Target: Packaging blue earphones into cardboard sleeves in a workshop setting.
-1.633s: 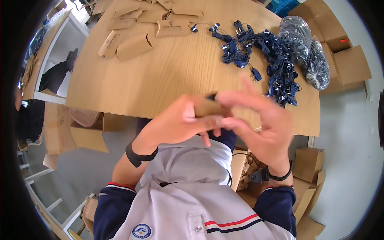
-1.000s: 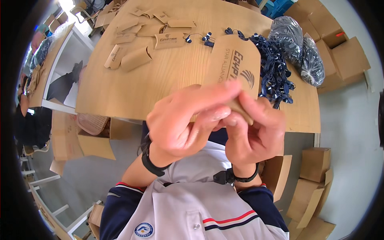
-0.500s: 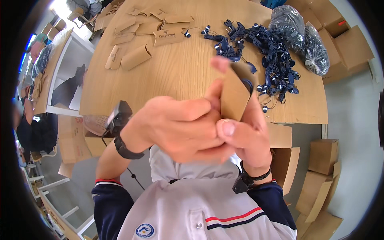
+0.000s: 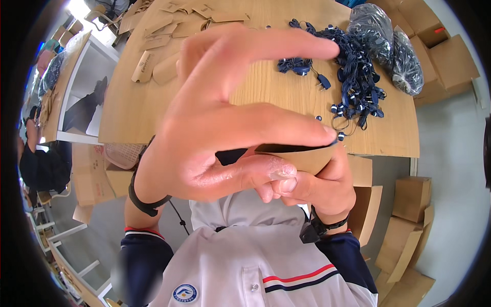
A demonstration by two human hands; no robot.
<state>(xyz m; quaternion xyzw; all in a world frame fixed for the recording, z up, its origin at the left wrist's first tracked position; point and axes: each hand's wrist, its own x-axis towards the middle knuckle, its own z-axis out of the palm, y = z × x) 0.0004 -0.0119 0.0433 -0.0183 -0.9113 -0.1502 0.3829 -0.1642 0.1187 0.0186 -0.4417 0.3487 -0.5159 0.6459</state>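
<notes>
Close in front of me, my right hand [image 4: 327, 192] grips a small brown cardboard pillow box [image 4: 309, 159], its thumb on the near face. The mouth of the box gapes upward and looks dark inside; a speck of blue shows at its right end. My left hand [image 4: 199, 123] arches over the box. Its thumb presses the near side beside my right thumb, one finger reaches the right end of the mouth, and the index finger sticks out above. Beyond lies a tangled heap of dark blue earphones [image 4: 353, 77], partly behind my left hand.
Flat and folded brown pillow boxes [image 4: 144, 66] lie at the table's [image 4: 128, 110] far left. Two clear bags of dark goods [image 4: 407, 66] rest at the right edge. Cardboard cartons [image 4: 413, 198] stand on the floor to the right, another carton [image 4: 92, 176] at left.
My left hand has risen and opened out over the box, its index finger stretching right. The box has tipped so its mouth faces up; the dark blue cable in it is now mostly hidden.
</notes>
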